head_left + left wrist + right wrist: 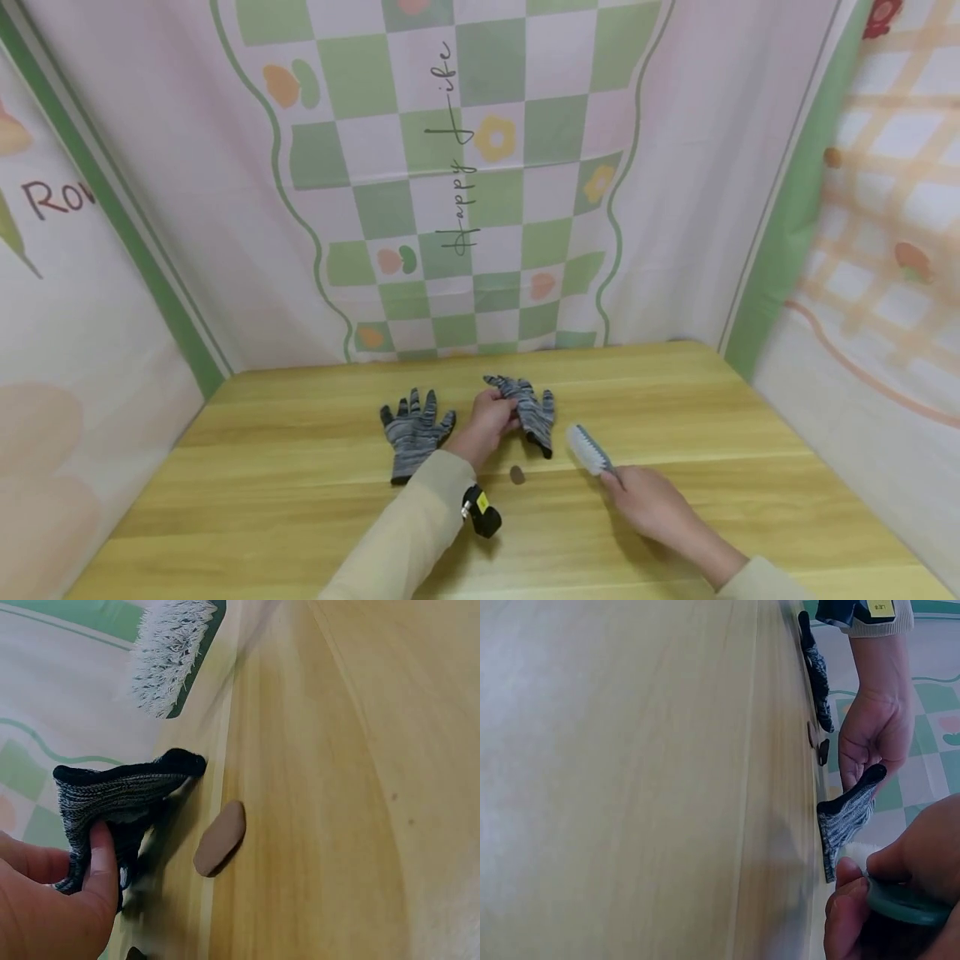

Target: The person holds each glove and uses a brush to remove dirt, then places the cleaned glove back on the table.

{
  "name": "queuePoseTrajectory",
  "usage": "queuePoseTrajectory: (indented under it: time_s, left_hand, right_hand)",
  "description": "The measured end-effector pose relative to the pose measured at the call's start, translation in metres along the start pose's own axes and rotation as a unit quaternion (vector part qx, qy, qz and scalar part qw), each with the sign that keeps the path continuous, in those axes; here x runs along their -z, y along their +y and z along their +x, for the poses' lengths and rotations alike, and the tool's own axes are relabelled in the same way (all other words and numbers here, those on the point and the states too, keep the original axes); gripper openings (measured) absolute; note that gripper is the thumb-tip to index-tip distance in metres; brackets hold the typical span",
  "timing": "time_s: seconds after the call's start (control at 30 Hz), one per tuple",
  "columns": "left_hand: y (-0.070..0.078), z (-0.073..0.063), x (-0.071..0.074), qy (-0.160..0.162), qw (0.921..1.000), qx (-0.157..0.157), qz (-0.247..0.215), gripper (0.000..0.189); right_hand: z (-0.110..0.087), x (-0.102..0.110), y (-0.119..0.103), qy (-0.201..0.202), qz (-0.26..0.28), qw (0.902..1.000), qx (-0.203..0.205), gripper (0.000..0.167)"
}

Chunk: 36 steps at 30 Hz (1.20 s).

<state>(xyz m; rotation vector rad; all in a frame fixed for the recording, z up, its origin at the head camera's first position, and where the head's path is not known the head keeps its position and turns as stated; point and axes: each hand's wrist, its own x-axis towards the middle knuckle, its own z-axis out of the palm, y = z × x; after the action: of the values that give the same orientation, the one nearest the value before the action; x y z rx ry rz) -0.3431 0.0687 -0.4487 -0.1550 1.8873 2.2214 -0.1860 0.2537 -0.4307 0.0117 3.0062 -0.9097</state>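
Note:
My left hand (491, 419) pinches a grey-black knit glove (534, 412) by its side, thumb and fingers on the fabric. In the left wrist view that glove (124, 791) is lifted at its dark cuff. With my right hand (651, 504) I grip the handle of a scrub brush (588, 450); its white bristles (172, 652) show in the left wrist view. The brush is held to the right of the glove, apart from it. In the right wrist view, the fingers wrap its green handle (907, 902).
A second matching glove (416, 437) lies flat on the wooden table (300, 517), left of my left hand. A small flat brown piece (517, 474) lies in front of the pinched glove. Patterned cloth (495, 200) hangs behind the table and at both sides.

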Motion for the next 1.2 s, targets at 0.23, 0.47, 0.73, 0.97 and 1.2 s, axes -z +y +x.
queuePoseTrajectory:
  time_s: [0.23, 0.47, 0.73, 0.97, 1.2]
  left_hand:
    - [0.001, -0.002, 0.003, 0.005, 0.9992, 0.004, 0.040, 0.050]
    - [0.006, -0.007, 0.008, 0.006, 0.9965, 0.003, 0.083, 0.056]
    - [0.013, -0.019, 0.012, 0.020, 0.9835, -0.013, 0.180, 0.057]
    - [0.014, -0.025, 0.019, -0.006, 0.9780, -0.020, 0.208, 0.059]
    - [0.014, -0.032, 0.026, -0.026, 0.9771, -0.034, 0.209, 0.063]
  right_hand:
    - [0.001, 0.000, 0.001, -0.011, 0.000, 0.9998, -0.016, 0.028]
    - [0.003, 0.002, 0.002, -0.009, -0.029, 0.9995, -0.009, 0.043]
    - [0.001, 0.000, 0.004, -0.001, -0.059, 0.9982, 0.002, 0.045]
    - [0.001, -0.002, 0.004, 0.004, -0.074, 0.9972, 0.007, 0.040]
    - [0.003, 0.000, 0.004, 0.011, -0.120, 0.9921, 0.035, 0.032]
